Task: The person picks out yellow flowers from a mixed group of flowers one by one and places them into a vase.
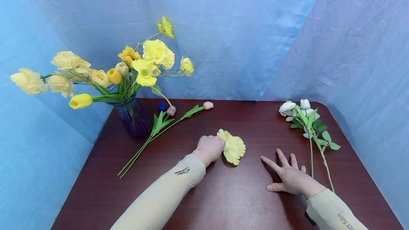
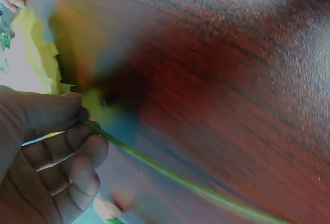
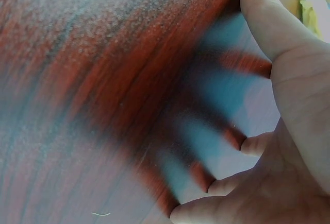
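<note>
Near the middle of the table, my left hand (image 1: 210, 149) pinches the green stem (image 2: 170, 171) of a pale yellow flower (image 1: 234, 148) just below its bloom, between thumb and fingers. The ruffled bloom faces to the right of that hand, low over the tabletop; the stem's far end runs out of the left wrist view. Spread wide, the fingers of my right hand (image 1: 292, 178) hold nothing. Its fingertips (image 3: 178, 209) touch or nearly touch the dark wood, and white flowers (image 1: 305, 110) on long stems lie just beyond it.
A blue-purple glass vase (image 1: 132, 118) at the left back holds several yellow and cream flowers leaning outward. Two pink tulips (image 1: 208, 105) lie beside it, stems toward the front left. A small blue object (image 1: 161, 107) sits behind them. Blue cloth (image 1: 223, 38) hangs around the table (image 1: 249, 205).
</note>
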The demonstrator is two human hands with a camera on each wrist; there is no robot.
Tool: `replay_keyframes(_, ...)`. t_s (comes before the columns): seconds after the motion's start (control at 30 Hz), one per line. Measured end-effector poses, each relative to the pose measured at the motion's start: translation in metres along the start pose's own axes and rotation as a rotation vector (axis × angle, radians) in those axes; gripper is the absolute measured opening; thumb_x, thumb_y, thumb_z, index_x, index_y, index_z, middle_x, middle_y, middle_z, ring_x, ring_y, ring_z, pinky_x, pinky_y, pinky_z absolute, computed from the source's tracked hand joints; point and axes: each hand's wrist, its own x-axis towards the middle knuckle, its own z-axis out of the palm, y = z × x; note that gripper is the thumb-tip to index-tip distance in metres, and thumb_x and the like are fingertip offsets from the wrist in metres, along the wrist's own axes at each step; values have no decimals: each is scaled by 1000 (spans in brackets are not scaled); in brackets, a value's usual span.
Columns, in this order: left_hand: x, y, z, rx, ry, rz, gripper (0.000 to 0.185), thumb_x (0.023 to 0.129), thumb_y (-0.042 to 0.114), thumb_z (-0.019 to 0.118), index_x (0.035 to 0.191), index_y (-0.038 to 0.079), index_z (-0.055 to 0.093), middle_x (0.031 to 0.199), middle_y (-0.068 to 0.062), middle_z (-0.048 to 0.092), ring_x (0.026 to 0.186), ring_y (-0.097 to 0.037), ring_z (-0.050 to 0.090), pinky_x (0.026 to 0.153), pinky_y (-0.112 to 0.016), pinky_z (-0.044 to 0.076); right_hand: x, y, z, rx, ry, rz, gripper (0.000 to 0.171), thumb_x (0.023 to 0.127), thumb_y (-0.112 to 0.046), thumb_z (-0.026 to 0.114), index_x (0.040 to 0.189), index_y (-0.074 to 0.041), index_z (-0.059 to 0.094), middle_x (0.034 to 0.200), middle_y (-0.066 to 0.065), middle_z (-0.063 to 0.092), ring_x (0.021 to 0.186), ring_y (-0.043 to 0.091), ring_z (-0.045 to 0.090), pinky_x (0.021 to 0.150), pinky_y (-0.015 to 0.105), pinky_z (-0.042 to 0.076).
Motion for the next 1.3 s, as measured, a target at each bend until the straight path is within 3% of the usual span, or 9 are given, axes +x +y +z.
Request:
replay_keyframes(0.23, -18, -7, -15, 50, 52, 29, 23, 95, 7, 62, 87, 23, 77, 97, 1, 73, 84, -20, 71, 65, -41, 57, 1, -1, 1, 2, -6, 0, 103, 78, -76, 66, 162, -34, 23, 163, 35, 6, 136, 76, 11, 90, 88, 26)
replay_keyframes(0.63, -70, -34, -52, 294, 297, 42, 20, 93, 7, 69, 82, 21, 79, 74, -2, 66, 67, -16, 66, 51, -36, 53, 1, -1, 5, -10, 14, -10, 102, 78, -78, 64, 162, -35, 23, 162, 35, 7, 136, 76, 13, 87, 89, 28)
replay_keyframes(0.73, -82, -46, -62, 327, 385, 40, 21, 90, 5, 71, 75, 19, 77, 69, -3, 63, 60, -17, 64, 47, -35, 51, 1, -2, 4, -6, 5, -5, 103, 78, -78, 64, 162, -35, 23, 163, 35, 6, 136, 75, 12, 88, 89, 28)
replay_keyframes(0.93, -100, -66, -80, 385, 628, 72, 26, 79, -4, 73, 63, 15, 68, 62, -5, 55, 46, -16, 54, 40, -33, 46, 0, -1, 4, -1, 6, 1, 104, 77, -80, 63, 162, -37, 22, 163, 33, 5, 136, 76, 11, 88, 89, 26)
replay_keyframes(1.07, -109, -77, -95, 426, 729, 76, 31, 79, -10, 67, 59, 14, 66, 58, -4, 48, 45, -12, 48, 39, -31, 43, -1, 0, 4, 6, 18, -6, 103, 77, -80, 63, 161, -38, 22, 163, 34, 5, 135, 76, 11, 88, 90, 25)
replay_keyframes(1.3, -122, -96, -121, 417, 735, 46, 24, 85, -8, 65, 73, 10, 75, 66, -10, 59, 48, -21, 54, 39, -36, 42, 0, 2, 4, 4, 24, -19, 103, 77, -80, 63, 162, -38, 21, 162, 34, 5, 135, 77, 11, 87, 90, 25)
